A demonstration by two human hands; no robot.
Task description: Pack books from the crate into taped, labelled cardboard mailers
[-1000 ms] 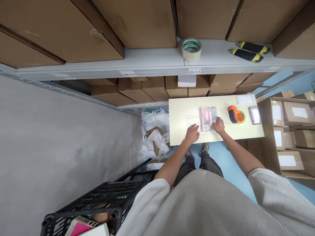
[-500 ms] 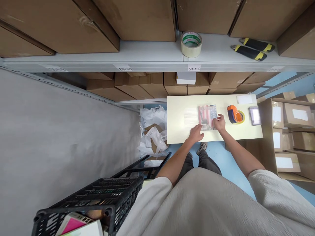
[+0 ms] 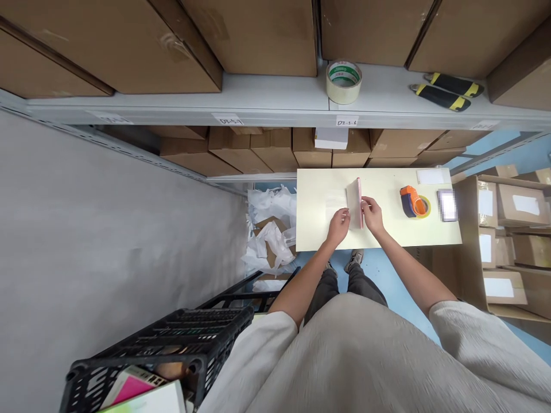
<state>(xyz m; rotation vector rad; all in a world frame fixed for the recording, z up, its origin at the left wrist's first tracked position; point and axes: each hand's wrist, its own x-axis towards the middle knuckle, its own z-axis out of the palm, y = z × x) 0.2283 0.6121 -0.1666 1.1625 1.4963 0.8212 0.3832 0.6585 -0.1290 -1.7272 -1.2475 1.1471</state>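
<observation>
Well apart from the left hand (image 3: 338,225), a black crate (image 3: 150,332) holds books (image 3: 129,385).

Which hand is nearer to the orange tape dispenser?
Right. The right hand is closer, not touching the tape dispenser; the left hand is farther, on the other side of the packet.

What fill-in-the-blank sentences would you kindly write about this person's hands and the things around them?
The left hand and right hand hold a flat packet upright, so the head camera sees mainly its ____.
An orange tape dispenser sits on the table to the person's ____ of the packet.
Two box cutters on the shelf have black and ____ bodies.

Missing words: edge; right; yellow.
</observation>
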